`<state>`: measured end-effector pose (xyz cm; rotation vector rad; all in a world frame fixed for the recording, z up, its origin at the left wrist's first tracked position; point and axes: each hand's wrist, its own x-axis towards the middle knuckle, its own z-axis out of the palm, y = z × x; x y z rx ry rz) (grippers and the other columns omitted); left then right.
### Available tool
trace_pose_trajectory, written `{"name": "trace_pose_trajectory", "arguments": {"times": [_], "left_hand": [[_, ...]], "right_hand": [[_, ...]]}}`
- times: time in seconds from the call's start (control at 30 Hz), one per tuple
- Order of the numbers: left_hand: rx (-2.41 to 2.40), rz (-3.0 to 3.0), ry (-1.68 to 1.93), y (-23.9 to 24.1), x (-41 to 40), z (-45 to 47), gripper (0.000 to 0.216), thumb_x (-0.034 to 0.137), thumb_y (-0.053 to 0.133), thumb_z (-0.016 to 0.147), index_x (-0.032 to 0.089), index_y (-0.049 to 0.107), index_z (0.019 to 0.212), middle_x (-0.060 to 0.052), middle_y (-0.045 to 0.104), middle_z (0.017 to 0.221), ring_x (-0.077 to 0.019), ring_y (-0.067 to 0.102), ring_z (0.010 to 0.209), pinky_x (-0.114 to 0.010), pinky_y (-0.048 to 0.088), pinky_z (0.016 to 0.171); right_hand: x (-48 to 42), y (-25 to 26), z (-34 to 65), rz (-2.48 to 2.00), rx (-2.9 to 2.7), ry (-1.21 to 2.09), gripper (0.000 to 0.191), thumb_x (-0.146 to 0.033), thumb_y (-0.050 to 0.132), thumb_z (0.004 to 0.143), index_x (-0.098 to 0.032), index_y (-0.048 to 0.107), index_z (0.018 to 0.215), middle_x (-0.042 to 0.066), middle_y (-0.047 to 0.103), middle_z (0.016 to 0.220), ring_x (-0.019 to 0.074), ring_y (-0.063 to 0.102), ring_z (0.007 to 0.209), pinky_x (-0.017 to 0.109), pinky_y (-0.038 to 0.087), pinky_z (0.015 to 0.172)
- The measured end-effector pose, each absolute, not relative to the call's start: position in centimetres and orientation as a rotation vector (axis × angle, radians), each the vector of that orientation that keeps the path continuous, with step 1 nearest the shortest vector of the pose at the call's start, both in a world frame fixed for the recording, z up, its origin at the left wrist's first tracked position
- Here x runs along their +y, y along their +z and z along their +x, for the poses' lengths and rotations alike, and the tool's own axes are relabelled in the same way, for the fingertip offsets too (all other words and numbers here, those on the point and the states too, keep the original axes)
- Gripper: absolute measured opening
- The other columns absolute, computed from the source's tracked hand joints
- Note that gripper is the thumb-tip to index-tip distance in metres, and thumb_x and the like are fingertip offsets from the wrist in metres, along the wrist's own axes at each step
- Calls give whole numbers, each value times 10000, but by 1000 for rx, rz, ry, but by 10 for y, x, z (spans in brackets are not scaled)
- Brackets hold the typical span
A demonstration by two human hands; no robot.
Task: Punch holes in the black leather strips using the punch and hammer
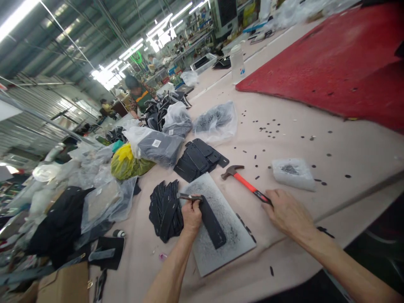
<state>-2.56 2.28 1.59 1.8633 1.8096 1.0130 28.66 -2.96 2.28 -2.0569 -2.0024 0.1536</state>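
My left hand (192, 216) pinches a metal punch (188, 196), which lies nearly level in this view across the top end of a black strip (213, 227). That strip rests on a pale, speckled board (203, 261). To the right, the fingers of my right hand (285, 212) are closed on the handle end of a claw hammer (246, 184) with an orange and black handle. The hammer's head points away to the left, above the table. Beside my left hand is a pile of black strips (166, 212), and more black pieces (200, 158) lie fanned out beyond the board.
A wrapped white block (293, 173) lies beyond my right hand, with small black offcuts (268, 128) scattered around. Plastic-bagged pieces (158, 145) and a yellow bag (129, 162) line the left. A red sheet (334, 63) covers the far right. A person (139, 97) is at the back.
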Motion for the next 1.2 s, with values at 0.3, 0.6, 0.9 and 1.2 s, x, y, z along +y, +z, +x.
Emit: {"name": "trace_pose_trajectory", "arguments": {"times": [0.3, 0.6, 0.9, 1.2], "left_hand": [[1832, 1851, 1003, 22, 21, -22, 238, 244, 481, 877, 190, 704, 938, -54, 741, 948, -207, 682, 933, -316, 525, 879], [1866, 1928, 940, 19, 23, -21, 234, 222, 465, 873, 182, 687, 939, -61, 743, 929, -215, 695, 896, -326, 527, 858], [1830, 1907, 963, 10, 23, -25, 198, 193, 483, 854, 189, 666, 928, -58, 736, 902, -216, 690, 874, -336, 529, 843], [1870, 1923, 927, 10, 22, -26, 181, 205, 498, 854, 196, 653, 946, -66, 728, 875, -226, 688, 821, -319, 520, 764]], "right_hand": [[-29, 13, 286, -2112, -2054, 324, 79, -222, 458, 902, -191, 506, 846, 65, 540, 826, 212, 556, 742, 305, 298, 578], [-6, 30, 291, -1942, -1690, 1256, 105, -219, 538, 769, -214, 438, 735, -17, 501, 597, 144, 499, 556, 257, 269, 514], [-4, 33, 268, -1459, -498, 2105, 117, -310, 511, 856, -194, 498, 867, -56, 492, 586, 62, 406, 387, 174, 316, 367], [-6, 56, 237, -1706, -747, 1813, 244, -420, 428, 909, -212, 465, 787, -88, 387, 539, 51, 297, 341, 171, 236, 312]]}}
